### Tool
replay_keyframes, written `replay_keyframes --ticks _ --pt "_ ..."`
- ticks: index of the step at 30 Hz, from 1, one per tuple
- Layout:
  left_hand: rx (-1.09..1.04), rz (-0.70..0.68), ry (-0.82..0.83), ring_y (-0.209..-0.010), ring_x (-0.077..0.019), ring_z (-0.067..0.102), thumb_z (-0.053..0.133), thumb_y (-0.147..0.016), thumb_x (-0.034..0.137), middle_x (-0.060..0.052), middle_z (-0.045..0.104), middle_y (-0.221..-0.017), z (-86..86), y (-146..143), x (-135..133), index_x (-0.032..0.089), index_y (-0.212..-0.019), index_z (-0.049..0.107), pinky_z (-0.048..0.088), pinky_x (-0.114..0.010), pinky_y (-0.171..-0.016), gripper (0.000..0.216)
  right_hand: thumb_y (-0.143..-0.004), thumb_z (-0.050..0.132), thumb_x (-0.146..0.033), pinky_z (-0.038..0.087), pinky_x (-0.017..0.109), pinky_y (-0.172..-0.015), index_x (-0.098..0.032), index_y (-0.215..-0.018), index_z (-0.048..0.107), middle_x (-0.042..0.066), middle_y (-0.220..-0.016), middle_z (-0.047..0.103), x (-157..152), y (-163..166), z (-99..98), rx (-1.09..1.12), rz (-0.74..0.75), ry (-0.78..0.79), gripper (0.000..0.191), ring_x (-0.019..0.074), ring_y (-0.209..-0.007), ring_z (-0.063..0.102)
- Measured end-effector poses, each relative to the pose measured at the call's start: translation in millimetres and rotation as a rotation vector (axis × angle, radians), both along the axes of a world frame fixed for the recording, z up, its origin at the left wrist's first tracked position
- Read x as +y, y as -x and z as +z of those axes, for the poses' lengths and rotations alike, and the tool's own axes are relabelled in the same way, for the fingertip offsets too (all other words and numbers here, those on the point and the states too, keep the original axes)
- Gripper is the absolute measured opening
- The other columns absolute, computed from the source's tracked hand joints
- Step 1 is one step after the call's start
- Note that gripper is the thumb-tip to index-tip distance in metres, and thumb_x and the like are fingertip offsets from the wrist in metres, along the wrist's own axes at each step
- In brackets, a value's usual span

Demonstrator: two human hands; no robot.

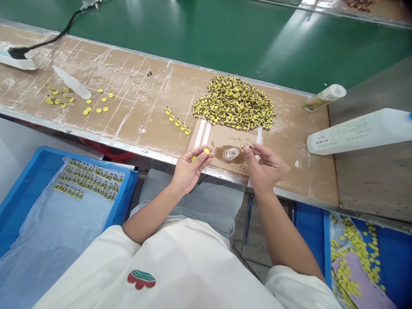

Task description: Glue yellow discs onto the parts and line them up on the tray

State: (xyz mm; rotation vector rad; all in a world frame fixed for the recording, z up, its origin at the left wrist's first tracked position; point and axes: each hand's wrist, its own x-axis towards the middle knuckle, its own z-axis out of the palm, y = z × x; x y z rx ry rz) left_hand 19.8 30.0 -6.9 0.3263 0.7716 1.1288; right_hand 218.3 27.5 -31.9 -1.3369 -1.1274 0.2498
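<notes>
My left hand [189,169] is closed, with a small yellow disc [206,151] pinched at the thumb and fingertip. A second yellow disc [193,158] shows among its fingers. To the right, my right hand [265,167] pinches a tiny piece [247,147] that looks dark and pale; its exact kind is too small to tell. Between the hands a blob of clear gel [231,153] lies on a wet brown stain on a cardboard sheet [222,134]. Just beyond is a heaped pile of small yellow-and-dark figures [234,103]. A short row of figures on discs [177,122] stands left of the sheet.
A white bottle [357,131] and a white tube [325,98] lie at right. Loose yellow discs [98,110] and a clear plastic piece [72,82] are at left. Below the bench edge, a blue tray [35,167] holds rows of figures; a blue bin [327,244] holds discs.
</notes>
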Motion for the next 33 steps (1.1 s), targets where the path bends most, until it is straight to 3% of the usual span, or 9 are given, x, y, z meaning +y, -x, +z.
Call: replay_keyframes --ticks 4,9,19,27,33 --pt "0.020 -0.010 -0.005 -0.091 -0.0112 0.070 0.074 -0.075 0.015 -0.006 0.073 -0.105 0.4 1.3 -0.1 0.014 -0.100 0.072 0.054 -0.020 -0.089 0.025 -0.073 0.078 -0.027 0.059 0.038 -0.073 -0.022 -0.085 0.074 0.003 -0.082 0.074 -2.0 9.9 -3.5 -0.078 0.011 -0.045 0.014 0.0190 -0.074 0.069" --pt "0.016 -0.024 -0.002 -0.090 -0.0102 0.070 0.074 -0.076 0.016 -0.005 0.073 -0.102 -0.1 2.3 0.0 0.014 -0.101 0.072 0.053 -0.019 -0.088 0.025 -0.075 0.077 -0.030 0.060 0.039 -0.073 -0.023 -0.084 0.074 0.003 -0.082 0.075 -2.7 9.3 -1.7 -0.136 -0.003 0.030 0.012 0.0194 -0.074 0.069" --pt "0.011 -0.035 -0.012 -0.090 -0.0100 0.070 0.073 -0.076 0.018 -0.005 0.073 -0.102 -0.4 3.5 0.8 0.014 -0.101 0.072 0.053 -0.019 -0.088 0.025 -0.074 0.077 -0.031 0.058 0.037 -0.071 -0.021 -0.084 0.075 0.003 -0.080 0.074 -1.8 8.4 -4.3 -0.115 0.025 0.026 0.013 0.0183 -0.073 0.069" --pt "-0.004 -0.058 -0.026 -0.093 -0.0111 0.069 0.073 -0.076 0.017 -0.005 0.073 -0.105 -0.7 5.7 0.2 0.015 -0.101 0.073 0.053 -0.019 -0.090 0.024 -0.077 0.075 -0.029 0.057 0.039 -0.077 -0.024 -0.089 0.074 0.002 -0.082 0.073 -0.2 2.7 -5.1 -0.198 0.034 -0.070 0.012 0.0186 -0.076 0.068" --pt "0.005 -0.056 -0.005 -0.096 -0.0123 0.069 0.074 -0.075 0.016 -0.006 0.073 -0.107 -0.2 6.2 0.5 0.014 -0.101 0.073 0.051 -0.023 -0.096 0.026 -0.078 0.074 -0.030 0.056 0.039 -0.075 -0.024 -0.086 0.074 0.001 -0.081 0.073 -0.2 3.1 -4.1 -0.258 0.027 -0.003 0.011 0.0184 -0.075 0.067"
